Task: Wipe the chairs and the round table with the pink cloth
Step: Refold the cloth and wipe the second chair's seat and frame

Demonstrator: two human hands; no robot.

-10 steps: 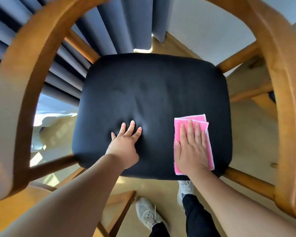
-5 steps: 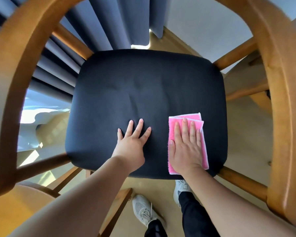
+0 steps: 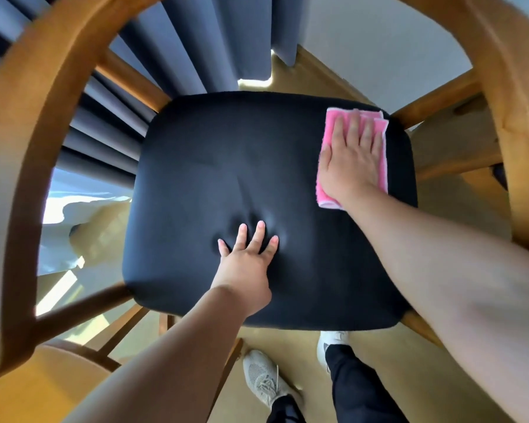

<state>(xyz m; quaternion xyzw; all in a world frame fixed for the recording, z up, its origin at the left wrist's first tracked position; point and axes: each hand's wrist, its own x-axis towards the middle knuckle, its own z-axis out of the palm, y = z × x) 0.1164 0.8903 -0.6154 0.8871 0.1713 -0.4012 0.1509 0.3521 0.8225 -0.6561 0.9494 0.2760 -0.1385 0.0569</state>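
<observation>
Backdrop: grey curtain (image 3: 171,50) and tan floor behind a wooden chair (image 3: 37,123).
Seat (image 3: 226,166): black cushion.
Right hand (image 3: 350,158): flat, fingers spread, pressing pink cloth (image 3: 333,123) on the seat's far right corner.
Left hand (image 3: 245,264): splayed flat, denting the cushion's near middle.

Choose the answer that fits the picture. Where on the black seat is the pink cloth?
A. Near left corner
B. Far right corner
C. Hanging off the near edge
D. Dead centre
B: the right hand presses the pink cloth flat at the far right corner of the black seat.
</observation>
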